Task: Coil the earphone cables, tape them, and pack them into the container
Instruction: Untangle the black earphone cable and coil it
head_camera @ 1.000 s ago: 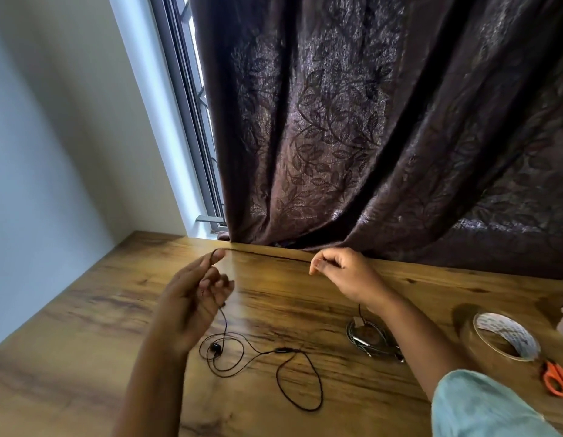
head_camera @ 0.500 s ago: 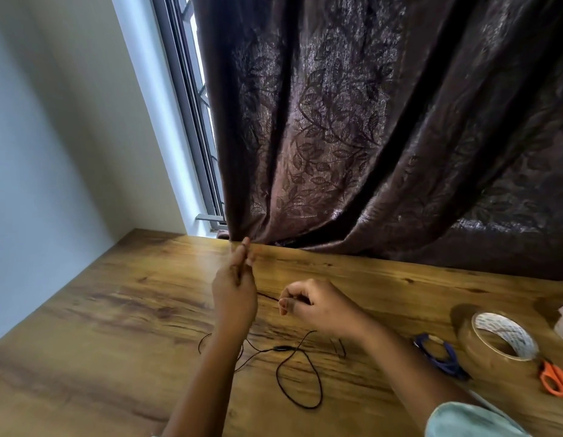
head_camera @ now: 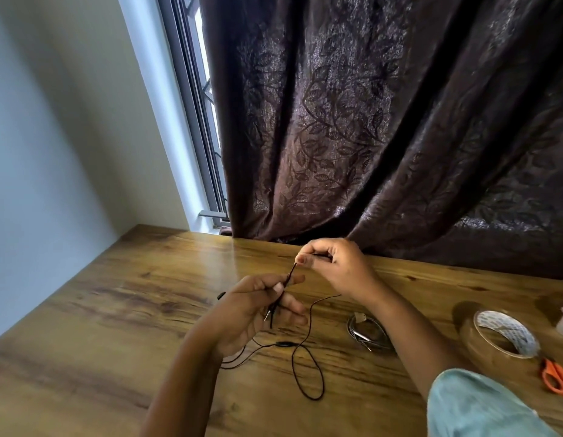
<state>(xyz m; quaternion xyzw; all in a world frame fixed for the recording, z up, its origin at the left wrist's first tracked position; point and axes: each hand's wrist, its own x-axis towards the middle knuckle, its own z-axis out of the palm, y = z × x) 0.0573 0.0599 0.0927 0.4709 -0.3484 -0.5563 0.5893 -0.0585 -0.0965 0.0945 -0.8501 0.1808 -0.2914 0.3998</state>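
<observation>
Coiling earphone cable (head_camera: pixel 283 343) left of tape roll (head_camera: pixel 501 339): gripping strands in left hand (head_camera: pixel 258 310), pinching with right hand (head_camera: pixel 333 266); likely needing further wraps.

- No word, brand, number or sign can be read anywhere in this view.
- The only printed marking is on the tape roll (head_camera: pixel 512 331), which lies on the tabletop (head_camera: pixel 154 298) at the right. A dark repeating print covers the pale inner face of its core.
- That print may be lettering or a maker's logo, but it is too small and blurred to make out a single character.
</observation>
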